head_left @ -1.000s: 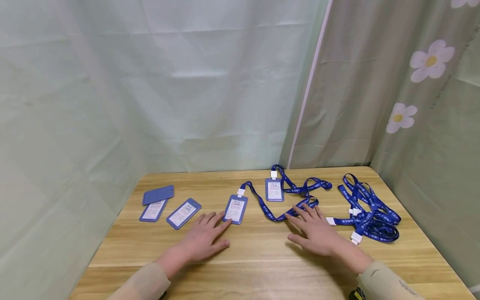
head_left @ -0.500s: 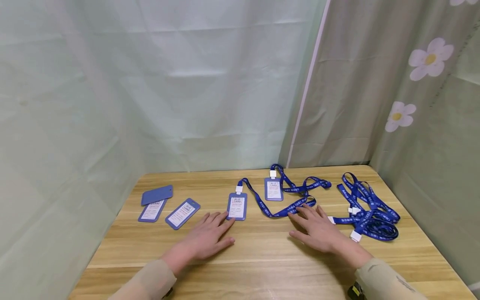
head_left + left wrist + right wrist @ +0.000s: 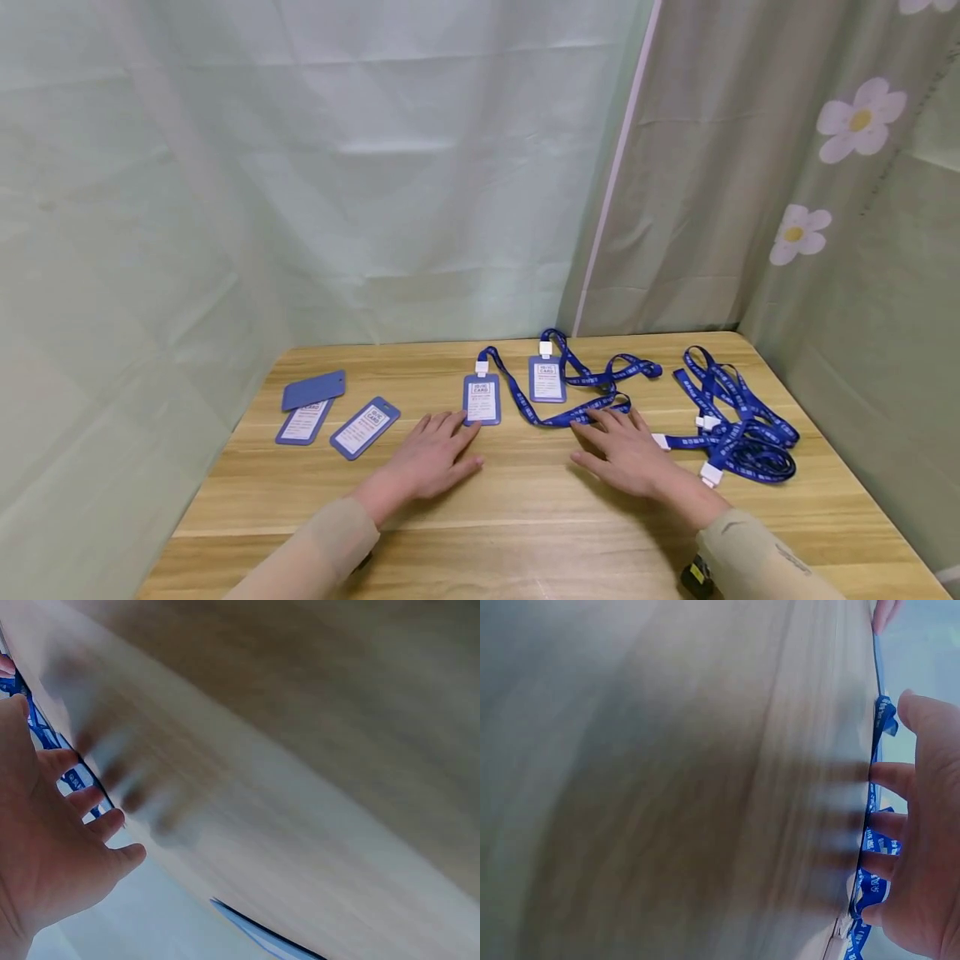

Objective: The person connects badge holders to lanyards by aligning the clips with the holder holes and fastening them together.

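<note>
My left hand (image 3: 431,457) lies with extended fingers at the lower edge of a blue ID card holder (image 3: 482,400) near the middle of the table. A white clip joins this holder to a blue printed lanyard (image 3: 555,420). The right hand (image 3: 626,457), fingers spread, has its fingertips on the near stretch of that strap. Just behind and to the right lies a second card holder (image 3: 547,380), clipped to its own lanyard (image 3: 633,367). In the left wrist view, the left fingers (image 3: 86,799) reach toward the holder; the right fingers (image 3: 885,823) meet the strap in the right wrist view.
On the left of the wooden table (image 3: 480,550) lie a single card holder (image 3: 365,427) and two overlapping ones, the upper holder (image 3: 315,390) face down. Several tangled lanyards (image 3: 750,433) with white clips sit on the right. Curtains (image 3: 420,167) enclose the table's back and sides.
The left hand has pushed the card holder back and slightly right, straightening it. Its lanyard has shifted back too, with the right hand staying near the strap.
</note>
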{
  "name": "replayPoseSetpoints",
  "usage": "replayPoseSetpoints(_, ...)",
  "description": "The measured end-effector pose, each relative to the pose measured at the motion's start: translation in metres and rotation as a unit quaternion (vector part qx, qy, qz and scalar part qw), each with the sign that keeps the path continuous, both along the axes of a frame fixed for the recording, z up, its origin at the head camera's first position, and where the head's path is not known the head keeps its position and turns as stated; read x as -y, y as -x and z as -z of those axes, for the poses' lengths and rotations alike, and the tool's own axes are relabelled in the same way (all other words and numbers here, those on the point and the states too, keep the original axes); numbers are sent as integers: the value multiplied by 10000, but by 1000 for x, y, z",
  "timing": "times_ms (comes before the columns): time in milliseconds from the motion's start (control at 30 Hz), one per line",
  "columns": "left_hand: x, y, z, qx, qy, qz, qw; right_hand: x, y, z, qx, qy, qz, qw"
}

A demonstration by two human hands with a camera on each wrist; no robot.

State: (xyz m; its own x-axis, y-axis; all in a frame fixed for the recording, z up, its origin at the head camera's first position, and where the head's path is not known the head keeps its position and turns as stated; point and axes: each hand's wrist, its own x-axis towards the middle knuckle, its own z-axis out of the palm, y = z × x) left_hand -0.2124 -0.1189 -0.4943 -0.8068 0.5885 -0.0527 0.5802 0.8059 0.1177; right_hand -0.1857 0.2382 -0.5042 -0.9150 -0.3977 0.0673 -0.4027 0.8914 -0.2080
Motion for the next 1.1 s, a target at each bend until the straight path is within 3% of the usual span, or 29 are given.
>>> replayPoseSetpoints(567, -16, 30, 6, 85, 51, -226, 9997, 12, 8, 3, -52, 40, 199, 9998)
replayPoseSetpoints(1100, -29, 40, -1, 380, 125, -409, 9984, 13, 11, 4, -117, 82, 245, 9996)
